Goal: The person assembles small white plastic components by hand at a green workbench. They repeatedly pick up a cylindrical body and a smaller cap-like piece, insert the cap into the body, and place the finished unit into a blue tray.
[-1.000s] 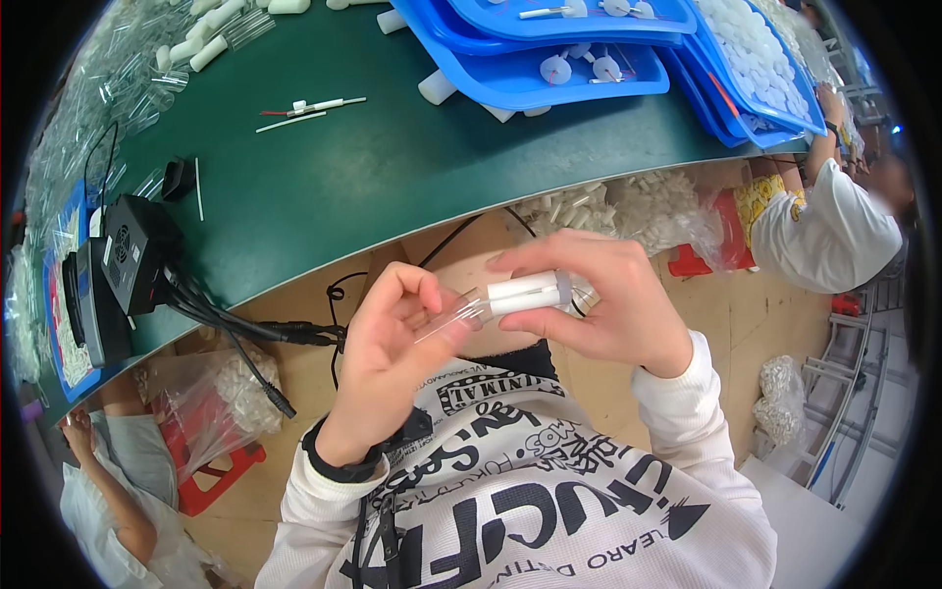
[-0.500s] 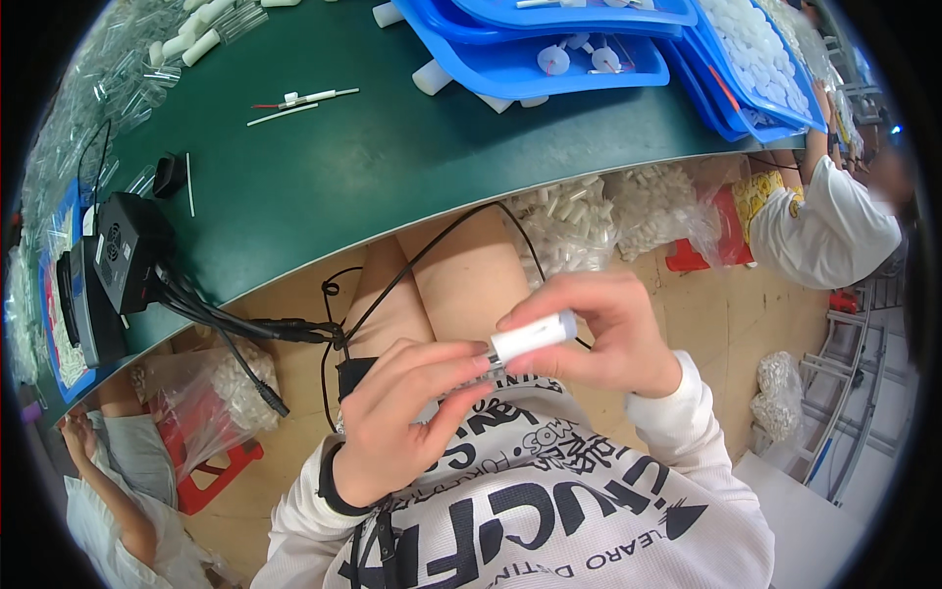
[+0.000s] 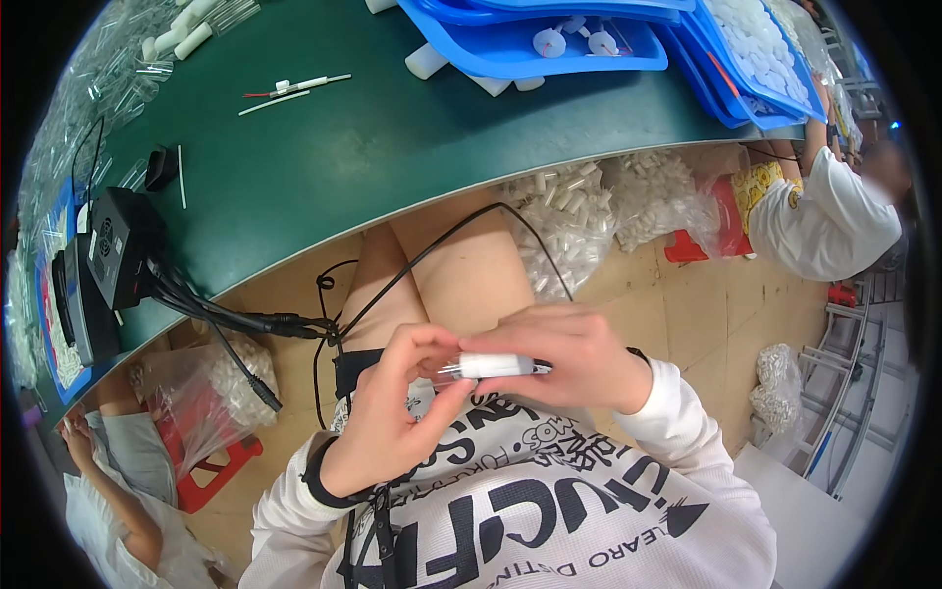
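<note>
Above my lap, both hands meet on a small white cylinder (image 3: pixel 491 366) lying roughly level. My right hand (image 3: pixel 579 355) grips it, fingers over the top and thumb beneath. From its left end sticks a clear plastic tube (image 3: pixel 448 371), which sits between the curved fingers and thumb of my left hand (image 3: pixel 392 407). A dark tip shows at the right end of the cylinder; what it is I cannot make out. How far the tube reaches into the white part is hidden.
On the green table (image 3: pixel 324 167) lie a thin white stick assembly with a red wire (image 3: pixel 299 86), a black box with cables (image 3: pixel 123 245) and blue trays (image 3: pixel 549 64) of white parts. Bags of white tubes (image 3: pixel 564 221) stand below. Co-workers sit at both sides.
The white cylinder has turned from tilted to nearly level and come slightly lower and left. My right hand has shifted left over it, and my left fingers have spread around the clear end.
</note>
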The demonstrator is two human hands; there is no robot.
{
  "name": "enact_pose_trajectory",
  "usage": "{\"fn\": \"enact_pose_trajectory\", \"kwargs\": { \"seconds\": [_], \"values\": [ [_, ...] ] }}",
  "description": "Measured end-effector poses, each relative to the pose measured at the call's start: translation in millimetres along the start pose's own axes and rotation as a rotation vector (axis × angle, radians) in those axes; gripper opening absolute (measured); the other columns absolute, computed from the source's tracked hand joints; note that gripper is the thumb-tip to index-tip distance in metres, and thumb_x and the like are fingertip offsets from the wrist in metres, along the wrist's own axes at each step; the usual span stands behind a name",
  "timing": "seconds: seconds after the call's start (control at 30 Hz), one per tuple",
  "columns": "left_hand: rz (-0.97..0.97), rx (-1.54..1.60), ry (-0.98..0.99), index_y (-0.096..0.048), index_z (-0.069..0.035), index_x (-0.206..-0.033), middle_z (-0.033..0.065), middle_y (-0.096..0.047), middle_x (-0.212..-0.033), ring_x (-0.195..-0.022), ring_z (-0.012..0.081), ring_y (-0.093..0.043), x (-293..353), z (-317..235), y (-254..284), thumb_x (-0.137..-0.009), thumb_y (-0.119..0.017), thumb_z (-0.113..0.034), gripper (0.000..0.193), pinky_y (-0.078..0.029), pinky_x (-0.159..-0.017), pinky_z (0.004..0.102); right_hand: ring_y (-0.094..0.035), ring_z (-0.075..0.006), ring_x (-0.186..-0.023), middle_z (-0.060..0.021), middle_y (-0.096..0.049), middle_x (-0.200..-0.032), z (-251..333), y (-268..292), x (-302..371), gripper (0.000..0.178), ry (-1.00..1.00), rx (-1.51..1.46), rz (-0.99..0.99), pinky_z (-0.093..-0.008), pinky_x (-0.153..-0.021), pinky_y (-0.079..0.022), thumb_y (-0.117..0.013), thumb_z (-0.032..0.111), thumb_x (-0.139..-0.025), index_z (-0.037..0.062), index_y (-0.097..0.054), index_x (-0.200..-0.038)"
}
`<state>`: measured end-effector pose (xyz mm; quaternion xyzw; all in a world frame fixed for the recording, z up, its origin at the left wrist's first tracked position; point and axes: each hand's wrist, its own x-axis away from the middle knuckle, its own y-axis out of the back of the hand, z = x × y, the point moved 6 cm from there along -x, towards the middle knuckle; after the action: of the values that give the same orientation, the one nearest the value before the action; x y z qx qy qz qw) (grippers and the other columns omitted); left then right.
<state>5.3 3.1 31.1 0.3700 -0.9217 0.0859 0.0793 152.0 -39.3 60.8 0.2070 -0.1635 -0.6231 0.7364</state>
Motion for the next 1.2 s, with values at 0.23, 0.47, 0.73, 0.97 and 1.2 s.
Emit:
{"fn": "enact_pose_trajectory", "kwargs": {
  "seconds": [0.23, 0.47, 0.73, 0.97, 1.2],
  "values": [
    [0.107, 0.038, 0.086, -0.060, -0.005, -0.106, -0.0001, -0.062, -0.089, -0.071, 0.0053, -0.049, -0.3, 4.9, 21.0, -0.074, -0.071, -0.008, 0.035, -0.034, -0.058, 0.0189, -0.056, -0.0114, -0.072, -0.0024, -0.057, -0.080, -51.1, 61.1, -16.2, 0.032, -0.104, -0.355, -0.275, -0.0253, -0.064, -0.045, -0.073, 0.010, -0.069, 0.0053, -0.053, -0.092],
    [0.249, 0.043, 0.023, -0.063, -0.005, -0.101, 0.0009, -0.064, -0.093, -0.072, 0.0048, -0.051, 0.0, -1.0, 15.0, -0.074, -0.072, -0.008, 0.029, -0.037, -0.059, 0.0197, -0.049, -0.0115, -0.063, -0.0023, -0.051, -0.068, -115.9, -17.3, -45.3, 0.017, -0.247, 0.020, 0.120, -0.0266, -0.062, -0.043, -0.059, -0.001, -0.066, 0.0022, -0.052, -0.082],
    [0.188, 0.052, 0.043, -0.064, -0.004, -0.101, 0.0014, -0.064, -0.092, -0.073, 0.0056, -0.052, -0.5, 3.6, 20.7, -0.073, -0.072, -0.007, 0.029, -0.038, -0.061, 0.0204, -0.061, -0.0169, -0.076, -0.0076, -0.064, -0.089, -111.4, -14.1, -39.8, 0.025, -0.106, -0.561, -0.147, -0.0271, -0.074, -0.048, -0.053, 0.000, -0.073, -0.0026, -0.058, -0.098],
    [0.207, 0.022, 0.126, -0.060, 0.002, -0.103, 0.0087, -0.062, -0.097, -0.089, 0.0149, -0.058, -4.7, 1.2, 18.8, -0.072, -0.068, -0.002, 0.032, -0.044, -0.080, 0.0276, -0.059, -0.0117, -0.072, -0.0058, -0.064, -0.078, -118.8, -31.5, -36.5, 0.028, -0.402, -0.382, 0.302, -0.0252, -0.069, -0.047, -0.054, 0.007, -0.073, -0.0004, -0.059, -0.099],
    [0.324, -0.056, 0.046, -0.062, 0.001, -0.100, 0.0081, -0.063, -0.096, -0.085, 0.0140, -0.057, -2.3, -12.3, 9.1, -0.071, -0.069, -0.003, 0.030, -0.043, -0.075, 0.0276, -0.060, -0.0261, -0.076, -0.0129, -0.064, -0.086, -89.5, 0.9, -52.1, 0.033, 0.021, 0.390, -0.182, -0.0366, -0.074, -0.046, -0.057, 0.019, -0.075, 0.0017, -0.060, -0.103]
  ]
}}
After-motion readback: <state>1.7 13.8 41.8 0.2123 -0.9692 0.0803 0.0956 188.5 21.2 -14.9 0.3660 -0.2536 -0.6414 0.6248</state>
